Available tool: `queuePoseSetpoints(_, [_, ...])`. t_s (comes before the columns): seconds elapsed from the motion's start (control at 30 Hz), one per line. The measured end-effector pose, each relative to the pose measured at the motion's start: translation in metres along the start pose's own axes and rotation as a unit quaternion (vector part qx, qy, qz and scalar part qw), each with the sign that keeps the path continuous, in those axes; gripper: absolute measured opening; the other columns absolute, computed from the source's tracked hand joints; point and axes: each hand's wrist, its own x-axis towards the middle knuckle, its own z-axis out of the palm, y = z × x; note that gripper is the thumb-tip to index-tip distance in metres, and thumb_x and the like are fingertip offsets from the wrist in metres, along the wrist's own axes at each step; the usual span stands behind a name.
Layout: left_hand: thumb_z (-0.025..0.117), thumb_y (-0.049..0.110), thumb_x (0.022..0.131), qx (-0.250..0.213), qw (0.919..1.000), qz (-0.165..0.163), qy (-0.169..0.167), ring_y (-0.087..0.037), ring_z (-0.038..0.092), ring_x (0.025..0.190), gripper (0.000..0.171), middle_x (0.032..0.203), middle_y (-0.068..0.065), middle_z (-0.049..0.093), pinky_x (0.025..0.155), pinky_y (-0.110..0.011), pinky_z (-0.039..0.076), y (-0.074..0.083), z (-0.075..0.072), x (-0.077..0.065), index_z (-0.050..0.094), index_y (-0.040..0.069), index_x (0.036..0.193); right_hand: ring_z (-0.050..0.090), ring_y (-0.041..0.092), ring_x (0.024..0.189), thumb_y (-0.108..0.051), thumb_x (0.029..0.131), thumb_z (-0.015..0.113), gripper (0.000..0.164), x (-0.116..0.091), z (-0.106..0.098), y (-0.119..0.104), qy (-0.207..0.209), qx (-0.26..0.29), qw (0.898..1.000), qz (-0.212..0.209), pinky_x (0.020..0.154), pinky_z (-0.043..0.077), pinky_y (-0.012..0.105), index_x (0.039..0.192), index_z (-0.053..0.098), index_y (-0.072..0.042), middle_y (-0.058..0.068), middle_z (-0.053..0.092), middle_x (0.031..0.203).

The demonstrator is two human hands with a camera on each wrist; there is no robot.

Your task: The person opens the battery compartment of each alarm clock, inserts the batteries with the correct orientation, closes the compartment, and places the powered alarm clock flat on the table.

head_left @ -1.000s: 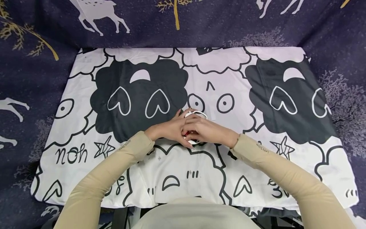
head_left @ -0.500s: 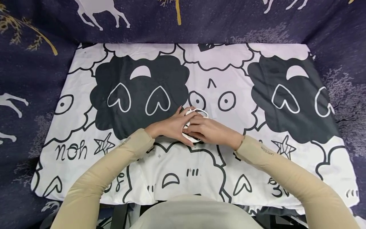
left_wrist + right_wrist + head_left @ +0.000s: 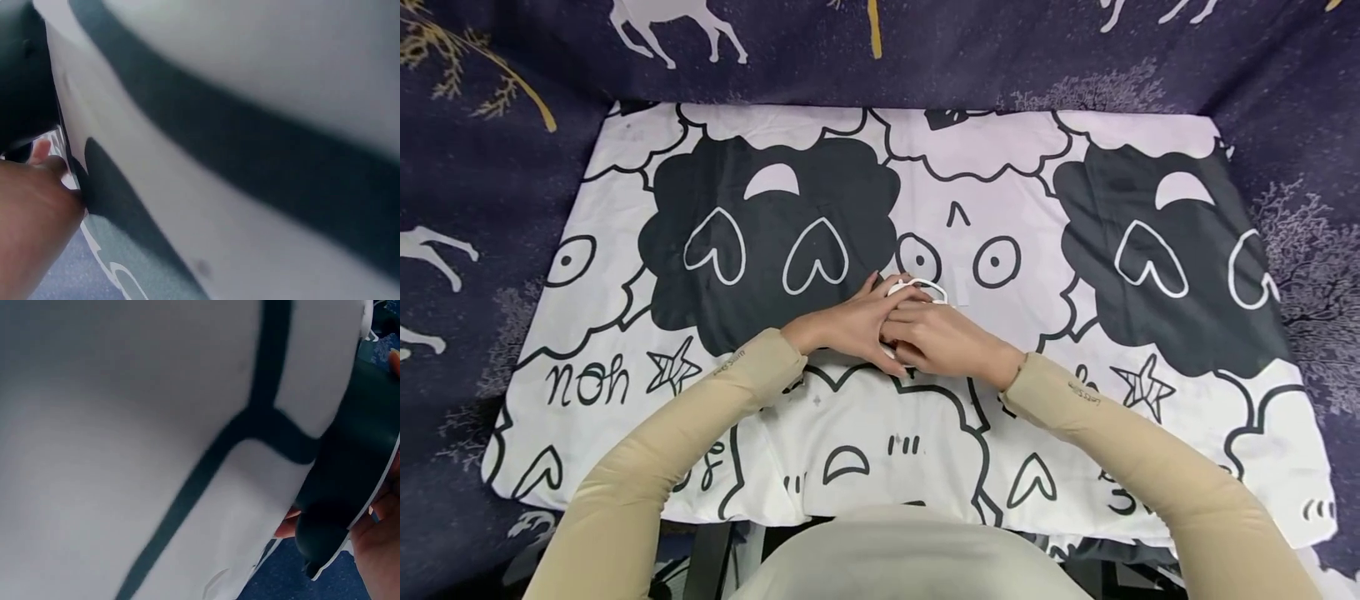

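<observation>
Near the middle of the table, both hands are on a small dark, rounded thing with a white rim (image 3: pixel 350 450). Its white loop (image 3: pixel 928 285) sticks out beyond the fingers in the head view. My left hand (image 3: pixel 857 329) curves round it from the left, thumb on the near side, fingers on the far side. My right hand (image 3: pixel 940 337) has its fingers curled over it from the right. Most of the thing is hidden, so its kind does not show. In the left wrist view a hand (image 3: pixel 34 225) appears at the left edge beside a dark surface (image 3: pixel 25 81).
A white cloth with black cartoon drawings (image 3: pixel 842 433) covers the table. Dark blue curtains (image 3: pixel 970 58) with deer and trees stand behind and at both sides. The person's body (image 3: pixel 910 558) is at the front edge.
The right hand's fingers shift slightly and curl closer over the thing, covering more of it. The left hand keeps its hold. The head view tilts slightly.
</observation>
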Motion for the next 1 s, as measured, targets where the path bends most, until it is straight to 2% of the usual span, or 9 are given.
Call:
queuePoseSetpoints(0.27, [0.073,0.063,0.061,-0.009,0.9999,-0.006,-0.001,-0.019,0.002,0.143,0.097,0.145,0.008,0.025,0.109,-0.054,-0.010,0.001,-0.004,-0.005,0.026,0.031,0.140,0.053,0.011,0.074,-0.010,0.085,0.050,0.012,0.010,0.007,-0.006,0.030,-0.056,0.998,-0.010,0.071,0.044,0.026,0.081,0.059,-0.017,-0.006,0.059,0.075])
queuePoseSetpoints(0.47, [0.075,0.062,0.058,0.022,0.9996,0.006,0.013,-0.023,0.001,0.143,0.104,0.149,0.002,0.022,0.106,-0.060,-0.010,-0.001,-0.003,-0.006,0.025,0.026,0.142,0.052,0.014,0.073,-0.008,0.082,0.050,0.012,0.011,0.012,-0.009,0.051,-0.088,0.995,-0.013,0.071,0.044,0.027,0.078,0.059,-0.015,-0.003,0.060,0.073])
queuePoseSetpoints(0.6, [0.076,0.062,0.055,0.052,0.9982,0.006,0.030,-0.024,0.001,0.143,0.108,0.151,-0.002,0.017,0.105,-0.061,-0.013,0.003,-0.004,-0.002,0.024,0.024,0.142,0.055,0.016,0.077,-0.006,0.082,0.050,0.013,0.007,0.008,-0.011,0.044,-0.095,0.994,0.009,0.072,0.045,0.028,0.078,0.059,-0.015,0.000,0.060,0.077])
queuePoseSetpoints(0.77, [0.072,0.068,0.056,0.089,0.9948,-0.036,0.034,-0.022,0.005,0.142,0.099,0.147,-0.003,0.021,0.103,-0.064,-0.009,0.012,-0.003,0.002,0.026,0.031,0.136,0.053,0.015,0.078,-0.009,0.083,0.055,0.012,-0.006,-0.005,-0.013,0.021,-0.077,0.996,0.049,0.073,0.044,0.031,0.088,0.063,-0.017,0.000,0.057,0.081])
queuePoseSetpoints(0.9, [0.067,0.072,0.058,0.106,0.9897,-0.094,0.017,-0.023,0.003,0.142,0.097,0.147,-0.010,0.016,0.102,-0.067,-0.007,0.021,0.001,0.000,0.023,0.033,0.134,0.043,0.016,0.076,-0.004,0.080,0.060,0.028,-0.023,-0.016,-0.012,0.023,0.003,0.996,0.085,0.072,0.036,0.032,0.101,0.071,-0.020,0.000,0.053,0.084])
queuePoseSetpoints(1.0, [0.065,0.074,0.058,0.108,0.9847,-0.136,0.013,-0.030,-0.004,0.142,0.100,0.148,-0.017,0.008,0.103,-0.066,-0.006,0.029,0.003,-0.001,0.019,0.032,0.137,0.039,0.020,0.085,-0.003,0.078,0.061,0.030,-0.029,-0.021,-0.013,0.049,0.058,0.987,0.140,0.076,0.029,0.036,0.101,0.071,-0.019,0.006,0.050,0.096])
